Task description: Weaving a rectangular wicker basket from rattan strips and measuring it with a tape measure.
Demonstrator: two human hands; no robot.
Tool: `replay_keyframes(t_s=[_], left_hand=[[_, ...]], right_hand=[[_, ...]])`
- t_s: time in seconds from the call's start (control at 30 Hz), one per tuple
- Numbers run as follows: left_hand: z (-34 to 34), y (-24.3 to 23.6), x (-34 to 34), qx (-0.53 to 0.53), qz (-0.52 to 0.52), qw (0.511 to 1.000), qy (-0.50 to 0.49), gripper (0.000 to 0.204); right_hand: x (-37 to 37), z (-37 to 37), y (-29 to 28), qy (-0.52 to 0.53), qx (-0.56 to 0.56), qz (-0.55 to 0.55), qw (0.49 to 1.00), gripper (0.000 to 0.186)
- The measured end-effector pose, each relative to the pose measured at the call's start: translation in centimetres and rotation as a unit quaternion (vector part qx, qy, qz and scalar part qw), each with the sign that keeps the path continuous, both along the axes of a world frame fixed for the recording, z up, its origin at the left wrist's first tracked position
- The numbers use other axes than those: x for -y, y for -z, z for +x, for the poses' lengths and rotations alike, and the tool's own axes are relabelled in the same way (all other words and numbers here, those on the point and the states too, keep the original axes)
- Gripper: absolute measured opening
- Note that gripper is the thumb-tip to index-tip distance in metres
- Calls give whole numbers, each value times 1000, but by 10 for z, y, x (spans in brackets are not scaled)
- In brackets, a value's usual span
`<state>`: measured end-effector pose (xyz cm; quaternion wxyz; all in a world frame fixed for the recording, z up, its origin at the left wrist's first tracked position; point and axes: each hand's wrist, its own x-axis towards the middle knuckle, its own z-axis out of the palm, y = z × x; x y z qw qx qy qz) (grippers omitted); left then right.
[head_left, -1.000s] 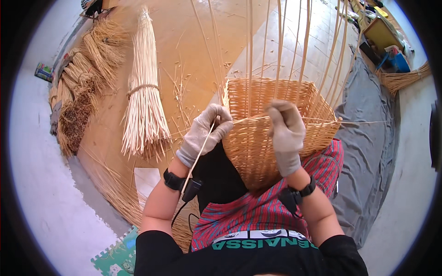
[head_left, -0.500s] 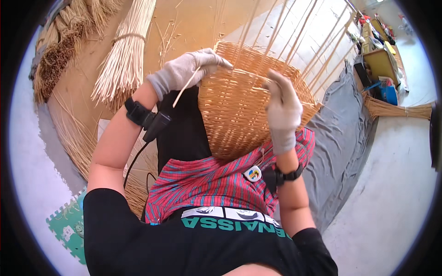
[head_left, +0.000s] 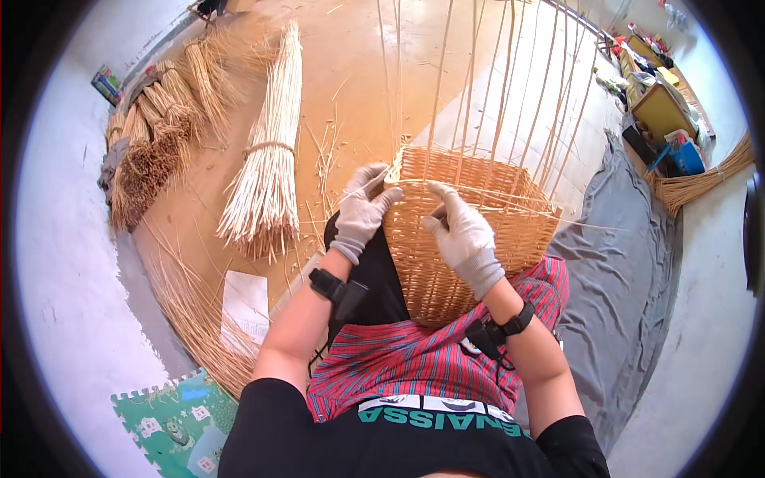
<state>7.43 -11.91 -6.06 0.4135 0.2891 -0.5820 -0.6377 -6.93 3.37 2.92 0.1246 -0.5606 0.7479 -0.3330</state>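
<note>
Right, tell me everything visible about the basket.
The basket is golden tan, woven from thin strands that look like wicker, with an open top. Tall pale rods stick out beyond its opening. It sits tilted, its lower end against the red striped cloth. The gloved left hand touches its near left corner; the gloved right hand is at its near rim.

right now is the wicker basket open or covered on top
Open: nothing lies across the top of the wicker basket, and its far inner wall shows.
</note>
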Motion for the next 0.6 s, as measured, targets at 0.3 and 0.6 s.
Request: replay_keyframes(t_s=[0.3,0.6], left_hand=[[13,-22,13,160,-190,968,21,46],[14,-13,16,115,-180,977,18,49]], right_hand=[[51,27,9,30,145,27,989,47],[82,17,32,-25,195,-17,980,25]])
